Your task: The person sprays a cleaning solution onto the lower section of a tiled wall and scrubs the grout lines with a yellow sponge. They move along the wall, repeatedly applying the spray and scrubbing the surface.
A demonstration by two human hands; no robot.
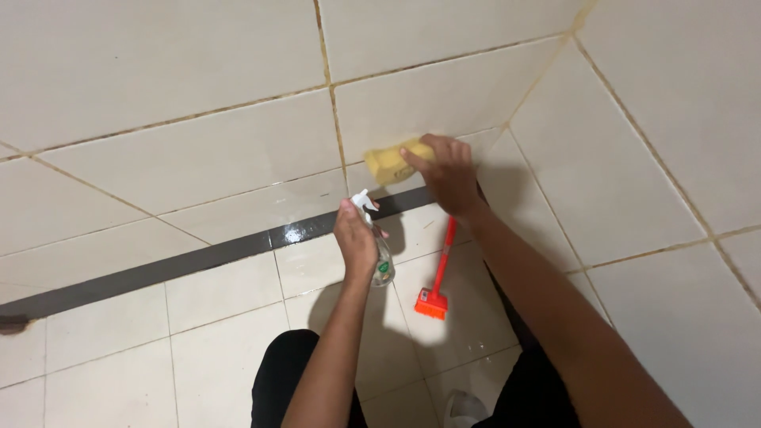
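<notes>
Yellow sponge (394,162): pressed flat against cream wall tile (238,150), low near the corner, right hand (445,170) clasped over it. Clear spray bottle (377,246): gripped in closed left hand (354,238), nozzle toward wall. Orange brush (435,293): on floor tiles (214,317), between forearms.

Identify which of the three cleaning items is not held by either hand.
The orange brush, lying on the floor tiles. The yellow sponge is in the right hand, the spray bottle in the left hand.
</notes>
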